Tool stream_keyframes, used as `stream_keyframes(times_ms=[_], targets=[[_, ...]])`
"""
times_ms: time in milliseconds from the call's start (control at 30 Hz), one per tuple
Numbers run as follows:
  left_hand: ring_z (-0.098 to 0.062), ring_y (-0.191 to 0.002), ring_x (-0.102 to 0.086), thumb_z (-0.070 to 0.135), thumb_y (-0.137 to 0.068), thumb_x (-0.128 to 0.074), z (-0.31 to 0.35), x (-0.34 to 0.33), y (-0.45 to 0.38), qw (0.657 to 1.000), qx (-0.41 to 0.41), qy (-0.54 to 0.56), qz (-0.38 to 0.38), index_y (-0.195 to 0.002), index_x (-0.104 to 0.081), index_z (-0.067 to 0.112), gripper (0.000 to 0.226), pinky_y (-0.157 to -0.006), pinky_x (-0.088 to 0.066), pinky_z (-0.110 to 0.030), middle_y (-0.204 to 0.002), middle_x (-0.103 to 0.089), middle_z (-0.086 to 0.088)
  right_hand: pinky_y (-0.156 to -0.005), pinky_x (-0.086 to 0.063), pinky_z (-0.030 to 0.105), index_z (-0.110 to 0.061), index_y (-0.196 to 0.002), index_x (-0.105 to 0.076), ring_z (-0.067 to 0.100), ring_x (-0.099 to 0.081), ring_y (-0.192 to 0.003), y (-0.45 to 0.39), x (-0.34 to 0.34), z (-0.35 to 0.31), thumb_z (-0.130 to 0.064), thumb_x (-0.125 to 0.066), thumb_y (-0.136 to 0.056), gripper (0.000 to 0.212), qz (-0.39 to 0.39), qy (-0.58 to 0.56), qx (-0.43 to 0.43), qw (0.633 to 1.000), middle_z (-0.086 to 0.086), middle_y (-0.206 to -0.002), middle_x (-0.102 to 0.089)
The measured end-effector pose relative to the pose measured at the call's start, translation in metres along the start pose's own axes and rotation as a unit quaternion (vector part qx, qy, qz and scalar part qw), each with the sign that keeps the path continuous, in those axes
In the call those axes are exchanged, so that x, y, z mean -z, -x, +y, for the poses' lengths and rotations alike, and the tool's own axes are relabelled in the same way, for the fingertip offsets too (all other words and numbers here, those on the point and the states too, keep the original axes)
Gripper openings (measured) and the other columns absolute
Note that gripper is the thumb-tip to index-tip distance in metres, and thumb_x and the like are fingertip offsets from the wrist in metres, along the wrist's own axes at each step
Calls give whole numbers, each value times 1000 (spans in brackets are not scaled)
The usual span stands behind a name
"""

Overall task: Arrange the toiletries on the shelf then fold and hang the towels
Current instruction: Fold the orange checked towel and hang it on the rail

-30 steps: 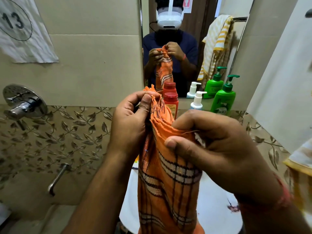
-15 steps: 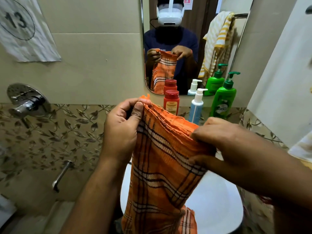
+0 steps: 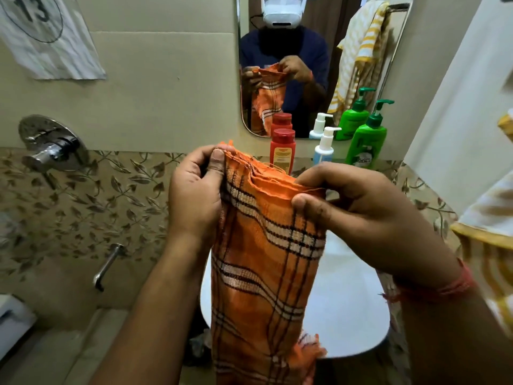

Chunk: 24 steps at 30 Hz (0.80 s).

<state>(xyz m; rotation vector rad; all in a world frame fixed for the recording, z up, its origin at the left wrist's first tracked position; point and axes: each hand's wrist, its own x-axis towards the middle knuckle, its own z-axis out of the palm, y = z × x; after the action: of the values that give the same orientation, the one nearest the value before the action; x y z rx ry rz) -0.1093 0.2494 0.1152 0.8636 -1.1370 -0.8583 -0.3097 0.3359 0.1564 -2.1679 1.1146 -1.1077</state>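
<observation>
both forearms reach forward at chest height with the hands held close together. the left hand (image 3: 194, 195) is curled shut, thumb pressed against the fingers, pinching the upper left corner of the orange checked towel (image 3: 266, 262). the right hand (image 3: 358, 215) pinches the upper right corner between thumb and forefinger, a red thread band (image 3: 444, 289) around its wrist. the towel's gathered top edge runs between the two hands and the rest hangs straight down in layers, fringe showing near the bottom right. behind it is a white basin (image 3: 347, 315). on the ledge (image 3: 337, 160) under the mirror (image 3: 313, 65) stand a red bottle (image 3: 282, 151), a white and blue pump bottle (image 3: 324, 147) and a green pump bottle (image 3: 366, 143), side by side. a chrome tap (image 3: 52, 147) sits on the leaf-patterned tile wall (image 3: 83, 207) at left, with a sheet marked 13 (image 3: 47, 34) above it. a yellow striped towel (image 3: 491, 232) hangs at the right edge.
</observation>
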Motion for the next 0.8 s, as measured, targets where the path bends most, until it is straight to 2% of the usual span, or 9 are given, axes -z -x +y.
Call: stream_keyframes(times_ms=[100,167,233,300,367,433,633,700,800], targets=[[-14,-103,-72,18,-103,-52,19,5,13,999,-30,25,6,-99,-71,21,20,-87,-59,-32,-106,-77,4,-63,-60,37,-8,-99,-67,23,-67,-78,8,0,-12,-18,-61,-95,13,24,-157,41,986,8,-85,-67],[-7,-91,-71,16,-104,-51,39,8,16,995,-79,61,28,-98,-69,18,19,-78,-56,-21,-95,-77,7,-61,-57,29,-10,-93,-68,17,-66,-68,10,-9,-30,-16,-62,-89,9,45,-345,51,936,5,-77,-67],[-11,-86,-69,18,-103,-52,53,11,13,987,-122,91,46,-102,-68,13,17,-77,-56,-23,-92,-74,4,-57,-53,22,-13,-88,-71,10,-63,-58,8,-23,-43,-14,-63,-86,8,58,-486,48,871,2,-72,-67],[-14,-91,-69,18,-103,-53,60,8,8,985,-134,98,43,-104,-67,10,16,-81,-56,-27,-96,-74,-1,-58,-53,21,-15,-85,-73,8,-62,-57,3,-35,-49,-15,-62,-82,11,75,-557,38,827,2,-71,-67],[-8,-89,-69,16,-103,-52,60,2,6,989,-112,86,35,-101,-68,13,16,-78,-54,-21,-94,-74,4,-59,-55,22,-13,-85,-72,9,-63,-59,-5,-40,-52,-15,-61,-81,11,89,-572,27,815,3,-72,-68],[-3,-86,-69,15,-103,-53,55,-4,6,992,-90,72,40,-98,-68,17,17,-75,-53,-18,-90,-75,9,-61,-58,24,-10,-88,-70,11,-66,-61,-12,-38,-52,-15,-61,-82,11,105,-571,17,814,5,-74,-69],[-5,-84,-69,19,-104,-52,49,-9,7,993,-67,61,72,-98,-70,20,18,-73,-54,-20,-92,-74,7,-66,-61,28,-10,-93,-65,15,-69,-68,-18,-23,-34,-14,-56,-87,11,140,-534,-14,833,6,-79,-70],[-7,-87,-70,19,-104,-53,51,-8,6,993,-74,61,74,-98,-70,21,18,-74,-55,-22,-93,-75,7,-71,-60,31,-12,-96,-64,18,-69,-75,-19,-12,-22,-16,-58,-89,10,175,-450,3,876,6,-85,-69],[-10,-92,-72,21,-103,-54,50,-6,11,995,-84,33,33,-103,-71,21,17,-76,-56,-25,-98,-76,4,-75,-57,31,-12,-100,-64,19,-67,-85,-16,9,-4,-13,-59,-95,7,221,-243,28,944,8,-92,-67]])
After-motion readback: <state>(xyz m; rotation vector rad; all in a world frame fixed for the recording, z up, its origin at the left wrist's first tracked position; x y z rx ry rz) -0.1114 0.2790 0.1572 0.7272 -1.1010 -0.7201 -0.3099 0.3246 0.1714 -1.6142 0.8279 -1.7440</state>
